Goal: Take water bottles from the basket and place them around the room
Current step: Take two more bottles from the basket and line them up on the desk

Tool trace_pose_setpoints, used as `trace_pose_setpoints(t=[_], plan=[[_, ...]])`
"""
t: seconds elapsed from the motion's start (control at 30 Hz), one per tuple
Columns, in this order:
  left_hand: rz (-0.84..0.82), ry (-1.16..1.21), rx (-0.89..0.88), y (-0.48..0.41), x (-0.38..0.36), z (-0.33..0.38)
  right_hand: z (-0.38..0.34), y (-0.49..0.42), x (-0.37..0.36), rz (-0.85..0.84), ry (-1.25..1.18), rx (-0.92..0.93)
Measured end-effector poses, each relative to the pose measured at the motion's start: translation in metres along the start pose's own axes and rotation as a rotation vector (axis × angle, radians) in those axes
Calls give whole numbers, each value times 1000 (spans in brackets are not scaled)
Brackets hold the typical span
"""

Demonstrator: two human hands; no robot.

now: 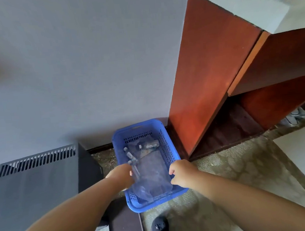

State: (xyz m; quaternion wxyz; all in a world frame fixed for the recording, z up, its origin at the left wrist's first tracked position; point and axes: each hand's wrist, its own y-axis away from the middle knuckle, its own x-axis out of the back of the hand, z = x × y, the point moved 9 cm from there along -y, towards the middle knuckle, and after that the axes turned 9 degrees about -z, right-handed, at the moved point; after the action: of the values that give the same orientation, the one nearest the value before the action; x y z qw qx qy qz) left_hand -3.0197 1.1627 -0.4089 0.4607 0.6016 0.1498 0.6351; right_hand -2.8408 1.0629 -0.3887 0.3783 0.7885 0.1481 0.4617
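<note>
1. Beyond the fingers (131,172) of the left hand (120,177) rises a plain pale grey wall (81,66), met at the floor by a dark skirting board (99,147).
2. Left of those fingers stands a black vented box (35,186) (what it is, I cannot tell).
3. Beyond and to the right of the right hand (182,172) and its fingers (171,171) stands a reddish-brown wooden unit (208,75) with a pale top (249,9) and a shadowed recess (228,128) below.
4. Mottled grey-green carpet (242,166) covers the floor to the right of them.
</note>
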Motion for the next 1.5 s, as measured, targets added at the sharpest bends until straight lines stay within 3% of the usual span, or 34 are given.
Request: trace_pose_setpoints(t=[0.23,0.63,0.8,1.23,1.5], plan=[[15,50,162,-38,-8,-43,17,-58,26,-3,45,3],[-29,174,355,-82,-96,-39,43,-143,-29,-163,7,75],[-37,76,354,-123,-139,-37,78,-190,-69,-178,-40,66],[-68,78,429,-377,-276,-124,141,-415,-218,-134,5,51],[134,370,414,-518,-312,-170,159,-554,-288,-114,19,69]])
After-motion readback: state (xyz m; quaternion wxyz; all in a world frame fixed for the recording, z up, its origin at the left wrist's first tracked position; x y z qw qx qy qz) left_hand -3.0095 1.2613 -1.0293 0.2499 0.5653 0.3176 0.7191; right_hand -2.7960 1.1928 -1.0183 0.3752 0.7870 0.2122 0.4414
